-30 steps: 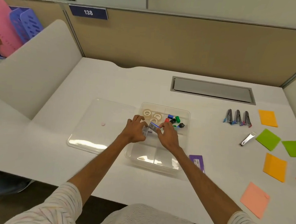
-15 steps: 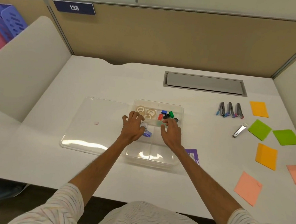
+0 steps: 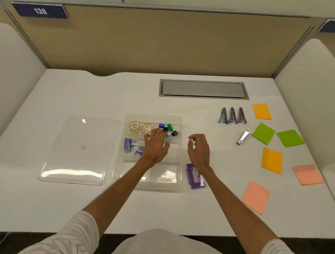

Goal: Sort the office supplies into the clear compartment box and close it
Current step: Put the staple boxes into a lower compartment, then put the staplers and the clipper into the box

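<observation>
The clear compartment box (image 3: 117, 173) sits at mid-table. Tape rolls (image 3: 139, 127) fill its far-left cell, small coloured clips (image 3: 167, 129) the far-right cell, and staple boxes (image 3: 133, 146) lie in the middle-left cell. My left hand (image 3: 155, 146) hovers over the box's middle with fingers spread, holding nothing. My right hand (image 3: 197, 150) hangs just right of the box, fingers loosely curled and empty. The clear lid (image 3: 77, 152) lies flat to the left of the box. A purple staple box (image 3: 196, 176) rests by the box's right side.
Three staplers (image 3: 233, 115) and a nail clipper (image 3: 243, 136) lie to the right. Orange, green and pink sticky notes (image 3: 271, 160) are scattered along the right side. A grey cable hatch (image 3: 204, 89) is set in the desk behind. White dividers stand at both sides.
The staple box both hands held now lies in the middle-left cell. My left hand has opened above the box; my right hand has moved right, out of the box.
</observation>
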Tool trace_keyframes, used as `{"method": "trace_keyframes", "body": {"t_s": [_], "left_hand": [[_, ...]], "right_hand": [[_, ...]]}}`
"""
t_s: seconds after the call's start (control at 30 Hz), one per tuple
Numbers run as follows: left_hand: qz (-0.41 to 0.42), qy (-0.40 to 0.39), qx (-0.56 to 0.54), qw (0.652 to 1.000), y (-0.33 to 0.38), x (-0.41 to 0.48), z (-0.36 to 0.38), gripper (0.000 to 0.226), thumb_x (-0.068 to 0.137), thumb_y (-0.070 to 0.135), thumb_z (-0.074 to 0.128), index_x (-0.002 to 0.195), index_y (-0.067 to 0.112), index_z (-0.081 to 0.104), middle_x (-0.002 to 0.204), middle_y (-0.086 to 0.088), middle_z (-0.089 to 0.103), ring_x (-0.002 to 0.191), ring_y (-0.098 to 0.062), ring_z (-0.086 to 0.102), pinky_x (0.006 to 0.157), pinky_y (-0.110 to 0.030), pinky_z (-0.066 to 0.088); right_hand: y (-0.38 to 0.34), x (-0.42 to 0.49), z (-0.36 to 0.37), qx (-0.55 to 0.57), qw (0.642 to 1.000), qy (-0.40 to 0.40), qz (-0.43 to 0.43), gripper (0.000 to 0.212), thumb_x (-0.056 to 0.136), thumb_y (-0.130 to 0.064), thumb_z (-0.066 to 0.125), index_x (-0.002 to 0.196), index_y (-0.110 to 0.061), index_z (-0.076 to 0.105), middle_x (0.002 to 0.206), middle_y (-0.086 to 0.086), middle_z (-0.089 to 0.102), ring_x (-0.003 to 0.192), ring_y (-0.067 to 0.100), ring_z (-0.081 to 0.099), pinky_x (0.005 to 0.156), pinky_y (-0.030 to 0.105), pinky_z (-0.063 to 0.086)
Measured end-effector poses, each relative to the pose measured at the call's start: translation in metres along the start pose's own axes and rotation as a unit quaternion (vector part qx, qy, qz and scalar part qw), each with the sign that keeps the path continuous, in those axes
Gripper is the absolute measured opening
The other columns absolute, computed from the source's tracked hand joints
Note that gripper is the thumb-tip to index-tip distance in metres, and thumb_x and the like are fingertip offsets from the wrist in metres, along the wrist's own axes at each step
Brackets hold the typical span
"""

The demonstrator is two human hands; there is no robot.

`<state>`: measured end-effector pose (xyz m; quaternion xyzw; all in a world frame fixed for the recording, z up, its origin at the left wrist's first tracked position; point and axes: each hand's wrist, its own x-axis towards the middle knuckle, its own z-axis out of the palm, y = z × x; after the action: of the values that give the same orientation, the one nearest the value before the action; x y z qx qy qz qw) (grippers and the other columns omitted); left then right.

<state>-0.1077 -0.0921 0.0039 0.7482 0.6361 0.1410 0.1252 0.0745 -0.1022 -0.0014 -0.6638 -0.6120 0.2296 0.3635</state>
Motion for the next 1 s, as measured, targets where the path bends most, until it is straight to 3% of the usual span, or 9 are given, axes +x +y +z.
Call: {"method": "trace_keyframes", "body": {"t_s": [0.2,0.47,0.83,1.0], "left_hand": [[0.032,0.004,-0.024,0.999,0.044,0.016,0.018,0.029,0.096,0.027,0.048,0.121,0.015,0.057,0.127,-0.003,0.055,0.127,-0.022,0.044,0.11,-0.044,0.026],[0.057,-0.016,-0.01,0.998,0.091,0.038,0.043,0.03,0.096,0.028,0.046,0.123,0.018,0.056,0.128,0.0,0.055,0.126,-0.018,0.044,0.106,-0.04,0.027],[0.032,-0.06,-0.044,0.997,0.14,0.1,0.081,0.034,0.099,0.029,0.043,0.13,0.016,0.049,0.128,-0.003,0.056,0.117,-0.021,0.053,0.098,-0.037,0.038],[0.007,-0.07,-0.074,0.995,0.161,0.138,0.097,0.036,0.099,0.031,0.046,0.131,0.014,0.048,0.13,-0.004,0.056,0.117,-0.023,0.055,0.098,-0.038,0.041]], "right_hand": [[0.032,0.01,-0.043,-0.031,0.998,0.029,0.04,0.016,0.092,-0.007,0.055,0.106,-0.008,0.062,0.109,0.006,0.06,0.101,0.02,0.06,0.089,0.046,0.05],[0.064,0.039,-0.083,-0.06,0.995,0.05,0.059,0.018,0.091,-0.008,0.057,0.108,-0.006,0.061,0.111,0.009,0.061,0.105,0.024,0.061,0.089,0.046,0.05],[0.118,0.107,-0.115,-0.093,0.989,0.051,0.105,0.02,0.093,-0.014,0.056,0.112,-0.008,0.059,0.114,0.01,0.06,0.105,0.027,0.06,0.091,0.047,0.047],[0.143,0.146,-0.128,-0.092,0.986,0.08,0.115,0.018,0.093,-0.013,0.056,0.109,-0.007,0.061,0.11,0.01,0.061,0.103,0.027,0.06,0.085,0.04,0.045]]}}
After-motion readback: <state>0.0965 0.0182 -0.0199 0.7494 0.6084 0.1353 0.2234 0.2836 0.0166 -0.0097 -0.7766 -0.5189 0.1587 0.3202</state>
